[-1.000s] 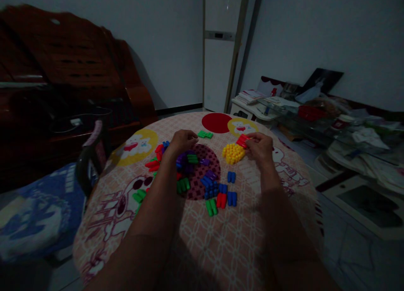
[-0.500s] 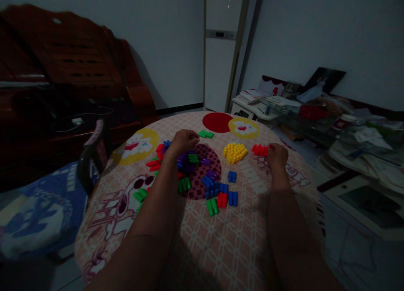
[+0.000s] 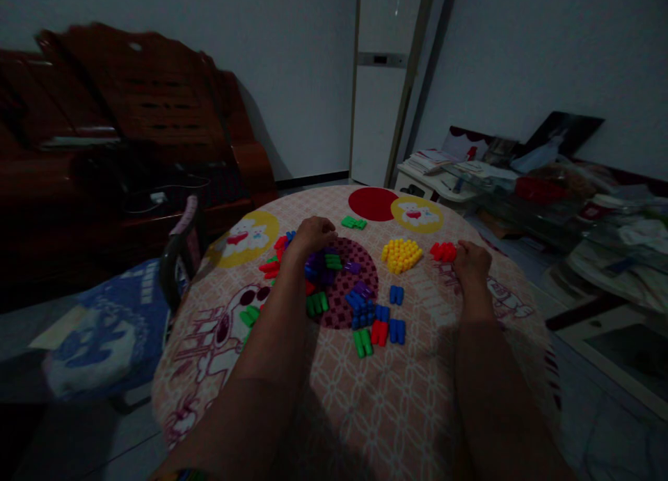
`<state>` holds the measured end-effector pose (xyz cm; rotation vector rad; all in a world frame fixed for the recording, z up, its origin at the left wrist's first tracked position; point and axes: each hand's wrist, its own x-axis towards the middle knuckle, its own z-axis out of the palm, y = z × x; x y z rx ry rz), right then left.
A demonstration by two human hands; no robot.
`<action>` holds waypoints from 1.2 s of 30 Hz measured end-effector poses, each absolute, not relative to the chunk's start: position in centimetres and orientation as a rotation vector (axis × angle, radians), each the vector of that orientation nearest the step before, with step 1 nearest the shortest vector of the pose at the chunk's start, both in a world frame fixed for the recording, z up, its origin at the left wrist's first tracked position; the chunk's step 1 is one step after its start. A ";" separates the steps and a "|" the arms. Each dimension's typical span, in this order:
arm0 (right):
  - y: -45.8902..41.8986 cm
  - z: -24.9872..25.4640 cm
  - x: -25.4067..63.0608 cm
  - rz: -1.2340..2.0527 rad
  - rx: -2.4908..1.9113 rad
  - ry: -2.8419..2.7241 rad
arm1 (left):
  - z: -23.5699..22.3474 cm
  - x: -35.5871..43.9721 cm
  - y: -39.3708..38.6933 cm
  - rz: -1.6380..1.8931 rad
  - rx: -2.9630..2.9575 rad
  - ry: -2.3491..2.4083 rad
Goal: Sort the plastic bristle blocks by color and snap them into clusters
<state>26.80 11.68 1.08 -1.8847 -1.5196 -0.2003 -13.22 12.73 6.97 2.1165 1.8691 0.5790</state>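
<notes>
My right hand (image 3: 474,261) is at the right side of the table, its fingers closed on the near end of a short row of red plastic blocks (image 3: 443,252). Over the far edge of a mixed pile hovers my left hand (image 3: 314,234), fingers loosely bent and apart, with nothing visible in them. Beneath it lie purple blocks (image 3: 328,276), red blocks (image 3: 269,267) and green blocks (image 3: 317,303), partly hidden by my forearm. A tight cluster of yellow blocks (image 3: 401,255) sits between my hands. Beyond my left hand lie joined green blocks (image 3: 353,223).
Blue blocks (image 3: 364,314), a red pair (image 3: 380,333) and a green pair (image 3: 362,343) lie nearer me on the round table's patterned cloth (image 3: 355,411). A chair (image 3: 180,251) stands left, a wooden sofa (image 3: 156,112) behind it. A cluttered glass-topped cabinet (image 3: 490,188) is at right.
The camera has turned slightly left, so everything sits farther right in view. My hands stay almost where they were over the table, the right one still at the red blocks.
</notes>
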 end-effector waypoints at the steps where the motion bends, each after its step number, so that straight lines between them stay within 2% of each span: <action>1: 11.6 1.2 26.8 -0.203 -1.890 -1.491 | 6.9 -14.0 12.7 0.566 2.099 1.938; 6: 11.2 1.9 26.6 -0.163 -1.945 -1.406 | 6.5 -18.4 12.7 0.542 1.851 2.318; 11: 11.3 2.2 25.9 -0.145 -1.918 -1.368 | 6.1 -20.5 12.1 0.392 1.747 2.437; 16: 11.1 2.4 25.9 -0.182 -1.885 -1.360 | 5.4 -21.5 10.9 0.223 1.841 2.288; 24: 11.1 3.1 25.3 -0.253 -1.796 -1.360 | 5.6 -20.9 10.5 0.203 1.773 2.092; 32: 10.8 4.9 20.7 -0.207 -1.659 -1.499 | 5.8 -17.2 11.1 0.301 1.954 1.665; 36: 10.1 5.7 17.9 -0.133 -1.535 -1.623 | 6.0 -17.0 11.1 0.484 1.914 1.547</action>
